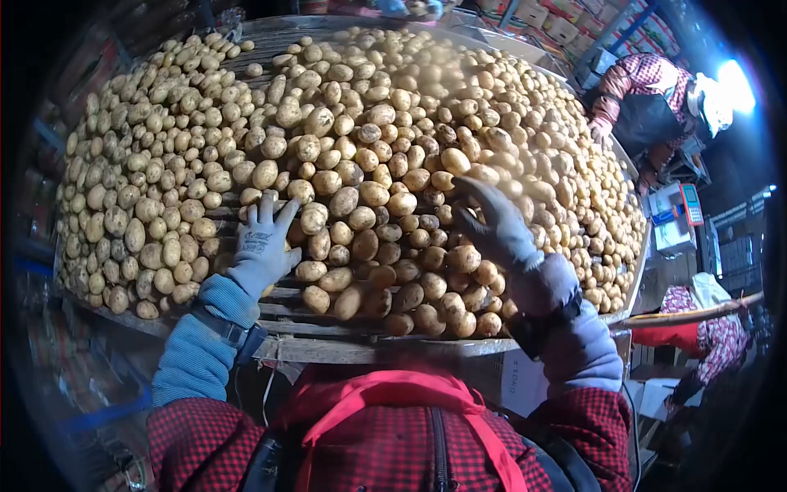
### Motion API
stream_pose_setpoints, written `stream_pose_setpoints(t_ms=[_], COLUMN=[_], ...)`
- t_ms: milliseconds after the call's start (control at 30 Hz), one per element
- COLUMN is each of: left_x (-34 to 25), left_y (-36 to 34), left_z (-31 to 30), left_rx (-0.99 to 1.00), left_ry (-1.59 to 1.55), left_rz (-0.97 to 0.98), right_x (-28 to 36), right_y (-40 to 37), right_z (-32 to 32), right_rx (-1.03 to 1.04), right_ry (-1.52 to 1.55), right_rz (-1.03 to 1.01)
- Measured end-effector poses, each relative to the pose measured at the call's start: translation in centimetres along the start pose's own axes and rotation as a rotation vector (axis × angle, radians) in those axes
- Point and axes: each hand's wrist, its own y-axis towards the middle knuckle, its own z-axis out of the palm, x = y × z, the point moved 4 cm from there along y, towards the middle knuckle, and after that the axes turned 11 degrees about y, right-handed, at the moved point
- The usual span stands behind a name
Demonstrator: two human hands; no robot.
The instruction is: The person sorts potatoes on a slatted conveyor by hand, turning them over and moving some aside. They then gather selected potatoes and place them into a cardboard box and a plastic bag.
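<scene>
A broad heap of potatoes (344,201) covers a slatted wooden table (287,316) in front of me. My left hand (264,238), in a grey glove, lies with its fingers spread near the front edge, its fingertips against several potatoes beside a strip of bare slats. To the right, my right hand (500,221), gloved too, reaches over the pile with thumb and fingers apart. Between them I see no potato held. Some potatoes under each palm are hidden.
A co-worker (656,107) in a checked top bends over the table's far right side. Another person (697,336) is at the lower right. A scale with a red-framed display (691,203) stands beside the table. Stacked boxes (561,29) are at the back.
</scene>
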Motion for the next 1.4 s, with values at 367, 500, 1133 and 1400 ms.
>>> stream_pose_setpoints(t_ms=[367,500,1133,1400], left_x=[-0.9,-0.8,0.0,0.5], left_y=[0.8,1.0,0.7,1.1], left_z=[-1.7,-0.5,1.2,3.5], left_rx=[0.147,0.088,-0.045,-0.212], left_ry=[-0.057,-0.041,-0.073,-0.021], left_rz=[-0.034,-0.131,-0.052,0.031], right_x=[-9.4,-12.6,-8.1,-4.4], right_y=[18.0,21.6,10.4,-4.6], right_z=[-0.7,1.9,-3.7,-9.6], right_rx=[0.191,0.396,-0.017,-0.340], right_ry=[-0.401,-0.636,0.656,0.956], right_rz=[0.099,0.112,0.091,0.204])
